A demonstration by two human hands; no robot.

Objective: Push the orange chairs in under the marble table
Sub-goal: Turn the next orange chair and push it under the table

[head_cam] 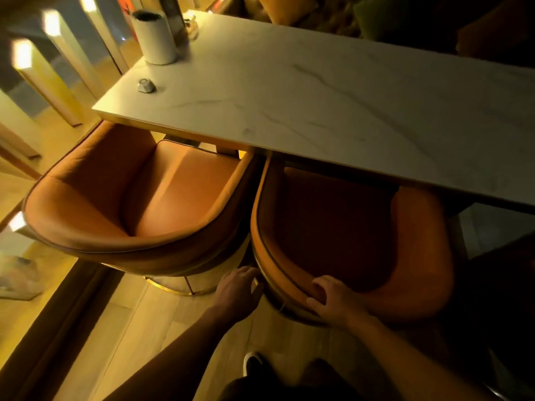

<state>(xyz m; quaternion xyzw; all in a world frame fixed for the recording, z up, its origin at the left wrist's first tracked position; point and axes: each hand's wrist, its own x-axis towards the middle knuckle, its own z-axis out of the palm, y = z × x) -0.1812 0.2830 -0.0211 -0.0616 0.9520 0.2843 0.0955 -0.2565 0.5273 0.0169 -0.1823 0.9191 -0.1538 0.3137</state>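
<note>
Two orange tub chairs stand side by side at the near edge of the white marble table (333, 105). The left chair (121, 204) has only the front of its seat under the tabletop. The right chair (414, 256) sits partly under the table, its seat in shadow. My right hand (331, 299) grips the top rim of the right chair's backrest, fingers curled over it. My left hand (238, 287) rests flat against the outer left side of the same backrest, in the gap between the two chairs.
A white cylinder container (155, 39) and a small silver object (146, 85) stand on the table's left end. Wooden floor lies below me, my shoes (254, 364) visible. Lit vertical slats (46, 68) and a dark floor border run along the left.
</note>
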